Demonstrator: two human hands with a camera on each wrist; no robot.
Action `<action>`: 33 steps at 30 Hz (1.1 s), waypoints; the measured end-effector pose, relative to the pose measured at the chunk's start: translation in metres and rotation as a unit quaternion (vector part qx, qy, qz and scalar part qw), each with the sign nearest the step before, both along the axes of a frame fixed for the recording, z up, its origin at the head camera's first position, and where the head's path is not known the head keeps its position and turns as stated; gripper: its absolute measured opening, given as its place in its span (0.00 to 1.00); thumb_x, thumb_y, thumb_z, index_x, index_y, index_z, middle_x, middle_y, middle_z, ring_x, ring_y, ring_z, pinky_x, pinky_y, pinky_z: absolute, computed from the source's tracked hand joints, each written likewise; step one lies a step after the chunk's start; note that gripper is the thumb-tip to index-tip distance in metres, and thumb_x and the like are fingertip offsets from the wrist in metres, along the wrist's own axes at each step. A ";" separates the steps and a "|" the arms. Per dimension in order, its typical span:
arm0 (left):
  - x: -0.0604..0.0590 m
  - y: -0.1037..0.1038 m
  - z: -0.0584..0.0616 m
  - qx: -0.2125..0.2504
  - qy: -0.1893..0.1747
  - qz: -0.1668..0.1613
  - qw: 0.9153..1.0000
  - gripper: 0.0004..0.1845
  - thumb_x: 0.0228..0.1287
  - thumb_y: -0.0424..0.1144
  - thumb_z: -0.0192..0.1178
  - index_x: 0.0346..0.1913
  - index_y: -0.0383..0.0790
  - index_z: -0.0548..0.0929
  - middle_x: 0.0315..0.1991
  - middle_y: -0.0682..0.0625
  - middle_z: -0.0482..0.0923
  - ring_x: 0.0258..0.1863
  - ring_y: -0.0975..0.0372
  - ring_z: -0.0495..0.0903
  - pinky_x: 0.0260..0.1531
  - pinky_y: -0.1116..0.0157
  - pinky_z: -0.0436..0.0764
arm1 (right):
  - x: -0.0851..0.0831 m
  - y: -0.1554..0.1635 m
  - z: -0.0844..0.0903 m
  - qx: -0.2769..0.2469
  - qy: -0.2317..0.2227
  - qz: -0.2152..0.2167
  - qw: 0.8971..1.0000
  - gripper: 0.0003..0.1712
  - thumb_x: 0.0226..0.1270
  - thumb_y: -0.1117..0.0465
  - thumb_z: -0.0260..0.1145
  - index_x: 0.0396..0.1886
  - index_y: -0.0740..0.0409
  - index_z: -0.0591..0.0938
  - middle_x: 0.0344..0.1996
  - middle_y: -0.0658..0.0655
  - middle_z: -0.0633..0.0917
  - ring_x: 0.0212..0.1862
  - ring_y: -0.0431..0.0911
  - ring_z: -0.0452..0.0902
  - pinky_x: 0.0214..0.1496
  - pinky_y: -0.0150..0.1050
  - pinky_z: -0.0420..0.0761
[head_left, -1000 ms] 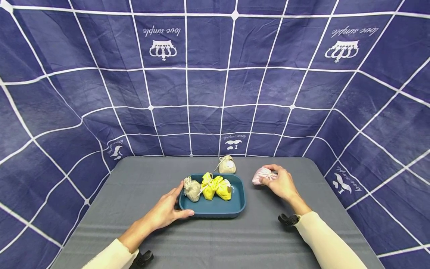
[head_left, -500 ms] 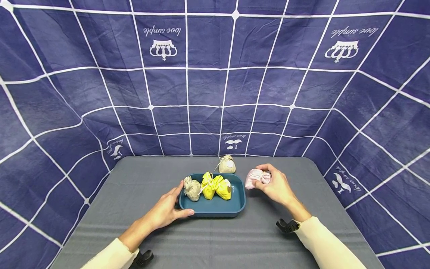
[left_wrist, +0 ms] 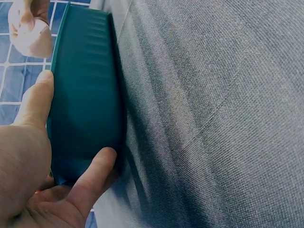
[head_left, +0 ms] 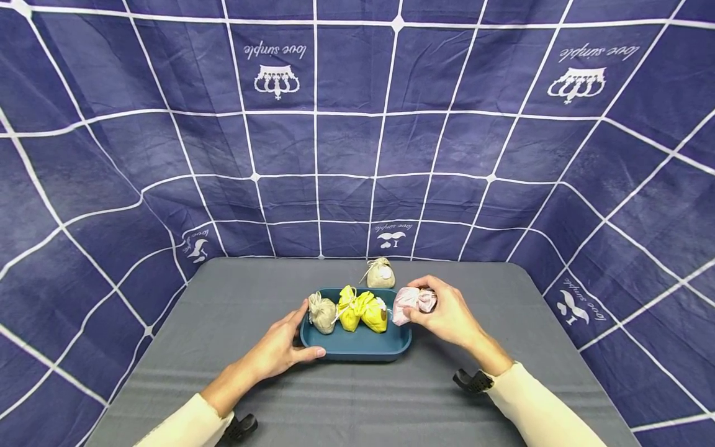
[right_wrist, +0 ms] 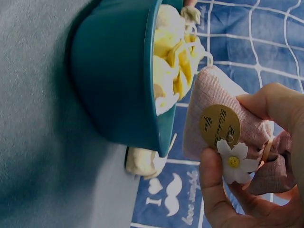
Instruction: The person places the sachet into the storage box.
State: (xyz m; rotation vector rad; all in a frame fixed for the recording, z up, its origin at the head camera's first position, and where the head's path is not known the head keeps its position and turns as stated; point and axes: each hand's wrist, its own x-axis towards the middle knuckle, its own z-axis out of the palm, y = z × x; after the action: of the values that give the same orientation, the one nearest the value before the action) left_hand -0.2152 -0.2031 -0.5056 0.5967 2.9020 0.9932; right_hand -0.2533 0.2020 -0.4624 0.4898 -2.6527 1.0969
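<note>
A teal tray sits mid-table with a beige sachet and two yellow sachets inside. My left hand grips the tray's near-left corner, thumb on the front wall. My right hand pinches a pink sachet with a round tag and a white flower, held just above the tray's right rim. Another beige sachet lies on the table behind the tray.
The grey table is enclosed on three sides by a navy cloth with a white grid. Black wrist mounts show near both sleeves.
My right hand has lifted the pink sachet off the table and carried it left to the tray's right edge. The left hand stays on the tray.
</note>
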 end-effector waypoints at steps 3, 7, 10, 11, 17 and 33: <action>0.000 0.000 -0.001 -0.002 0.005 -0.002 1.000 0.69 0.66 0.58 0.87 0.92 0.23 0.57 0.84 0.22 0.72 0.83 0.32 0.77 0.82 0.35 0.78 | 0.002 -0.006 0.001 0.012 0.007 0.019 1.000 0.27 0.61 0.55 0.92 0.59 0.41 0.93 0.51 0.45 0.95 0.49 0.42 0.86 0.53 0.37 0.84; 0.000 0.000 0.000 -0.004 0.003 -0.002 1.000 0.68 0.66 0.58 0.87 0.92 0.23 0.57 0.83 0.22 0.73 0.83 0.31 0.77 0.82 0.35 0.77 | 0.005 -0.012 0.002 0.023 0.014 0.046 0.999 0.27 0.61 0.55 0.92 0.59 0.43 0.93 0.52 0.44 0.94 0.49 0.41 0.86 0.54 0.38 0.86; 0.001 0.000 0.001 -0.004 0.001 -0.002 1.000 0.68 0.67 0.58 0.87 0.92 0.23 0.57 0.84 0.21 0.71 0.83 0.31 0.76 0.83 0.35 0.77 | 0.006 -0.015 0.003 0.026 0.013 0.063 0.998 0.27 0.60 0.56 0.93 0.58 0.44 0.93 0.52 0.45 0.94 0.49 0.40 0.87 0.54 0.37 0.87; 0.001 0.000 0.001 -0.005 0.001 -0.001 1.000 0.68 0.67 0.58 0.87 0.92 0.24 0.57 0.84 0.21 0.71 0.83 0.31 0.76 0.83 0.35 0.77 | 0.007 -0.016 0.003 0.028 0.013 0.067 0.997 0.27 0.60 0.57 0.93 0.58 0.44 0.93 0.52 0.45 0.94 0.49 0.40 0.87 0.54 0.37 0.88; 0.001 0.001 0.001 -0.006 0.006 -0.002 1.000 0.68 0.66 0.59 0.87 0.92 0.23 0.58 0.84 0.21 0.72 0.83 0.31 0.77 0.82 0.35 0.78 | 0.008 -0.019 0.000 0.049 0.009 0.092 0.994 0.26 0.58 0.58 0.92 0.56 0.43 0.93 0.48 0.43 0.93 0.48 0.38 0.86 0.52 0.36 0.88; 0.002 0.001 0.002 -0.007 0.010 -0.003 1.000 0.68 0.66 0.58 0.87 0.91 0.21 0.58 0.83 0.21 0.73 0.82 0.31 0.78 0.82 0.35 0.78 | 0.007 -0.021 -0.004 0.075 0.020 0.120 0.990 0.27 0.57 0.59 0.93 0.56 0.48 0.93 0.50 0.47 0.94 0.49 0.39 0.88 0.54 0.37 0.90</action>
State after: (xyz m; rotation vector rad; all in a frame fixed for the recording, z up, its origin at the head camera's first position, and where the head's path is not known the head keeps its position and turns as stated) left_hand -0.2135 -0.2023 -0.5038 0.6164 2.9198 0.9724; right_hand -0.2467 0.1811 -0.4663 0.8716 -2.7059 0.9395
